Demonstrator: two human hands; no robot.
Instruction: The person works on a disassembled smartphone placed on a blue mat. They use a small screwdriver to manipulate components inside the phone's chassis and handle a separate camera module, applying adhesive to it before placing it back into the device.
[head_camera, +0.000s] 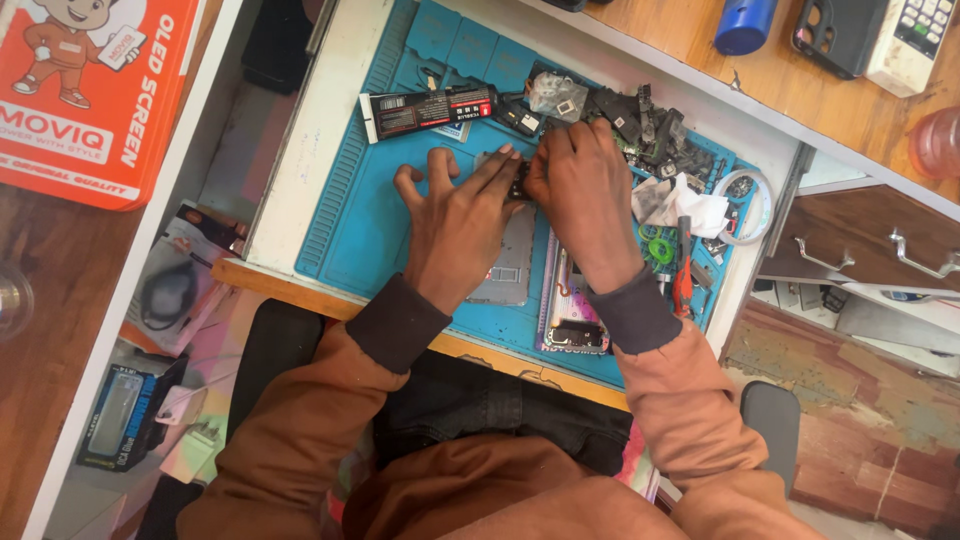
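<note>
A head-worn camera looks straight down at a seated person in a rust-brown jacket with dark cuffs, working at a blue silicone repair mat (350, 215) laid on a white pull-out shelf (300, 150). The left hand (455, 220) lies with fingers spread, its fingertips pressing on the top end of a grey opened phone (505, 265) that lies flat on the mat, mostly hidden under both hands; only its lower half shows between the wrists. The right hand (580, 195) is curled, its fingers bent down at the phone's top edge right beside the left fingertips; whether it pinches a small part or tool there cannot be told, since the knuckles cover the spot. Just above the hands lies a black-and-red glue tube (425, 110), on its side. To its right, a heap of dark phone parts (640, 125) and a clear plastic bag (555, 95) are too jumbled to sort out. A crumpled white tissue (690, 205) sits just right of the right hand, with a tape roll (750, 205) at the mat's edge, a green ring-shaped tool (660, 247) and red-handled pliers (682, 280) below. Near the right wrist is a flat packet (575, 320), partly hidden by the sleeve. An orange box (85, 90) is cut off at the top left.
</note>
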